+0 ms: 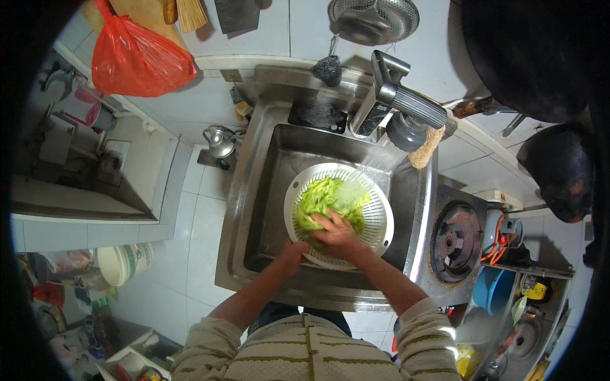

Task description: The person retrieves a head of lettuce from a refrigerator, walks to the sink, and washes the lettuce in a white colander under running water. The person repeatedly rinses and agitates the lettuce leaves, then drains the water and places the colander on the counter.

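Note:
A white plastic colander (382, 220), slotted all around, is in the stainless steel sink (259, 190). Shredded green leafy vegetable (317, 195) fills its middle. My left hand (294, 256) grips the colander's near-left rim. Over the near side of the greens lies my right hand (337, 236), fingers spread and touching them; some of the shreds are blurred. Water (383, 155) sprays from the faucet (405, 97) at the back right of the sink onto the greens. What lies under my right palm is hidden.
A loofah sponge (427, 148) and a dark round container (406, 131) are by the faucet. Right of the sink is a gas burner (456, 242). A red plastic bag (138, 59) hangs at the upper left. Dark woks (524, 57) hang at the upper right.

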